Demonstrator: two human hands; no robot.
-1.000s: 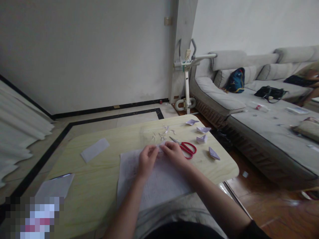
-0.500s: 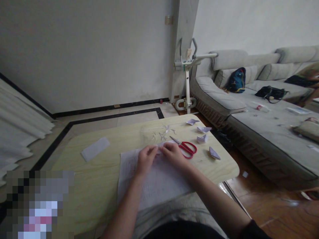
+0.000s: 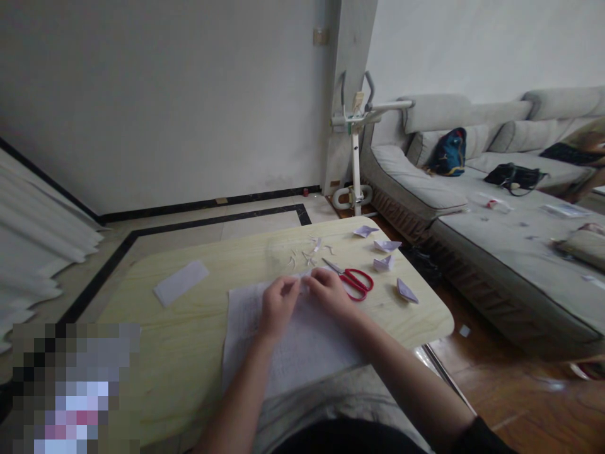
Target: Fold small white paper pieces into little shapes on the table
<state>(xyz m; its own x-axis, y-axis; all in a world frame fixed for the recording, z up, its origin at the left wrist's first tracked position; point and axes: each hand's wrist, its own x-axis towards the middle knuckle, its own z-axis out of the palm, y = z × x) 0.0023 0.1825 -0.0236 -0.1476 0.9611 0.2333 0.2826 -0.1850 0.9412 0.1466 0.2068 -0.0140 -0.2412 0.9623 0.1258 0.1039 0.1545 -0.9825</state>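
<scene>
My left hand (image 3: 280,304) and my right hand (image 3: 329,291) meet over a large printed sheet of paper (image 3: 302,353), fingertips almost touching. Both are closed in a pinch on a small piece of white paper, mostly hidden by the fingers and hard to tell from the sheet below. Red-handled scissors (image 3: 358,284) lie just beyond my right hand, blades pointing away to the left. Past my fingers are scattered thin paper scraps (image 3: 309,255). Several folded paper boats (image 3: 383,263) stand along the table's right side.
A folded white paper strip (image 3: 181,282) rests on the left of the wooden table (image 3: 189,353). A grey sofa (image 3: 510,252) with a blue backpack (image 3: 449,152) and a black handbag (image 3: 514,177) is at the right. White exercise equipment (image 3: 355,151) stands behind the table. A pixelated patch covers the lower left.
My fingers have shifted very slightly around the small paper, with the right fingertips a little higher. The scissors, boats and scraps have stayed in place.
</scene>
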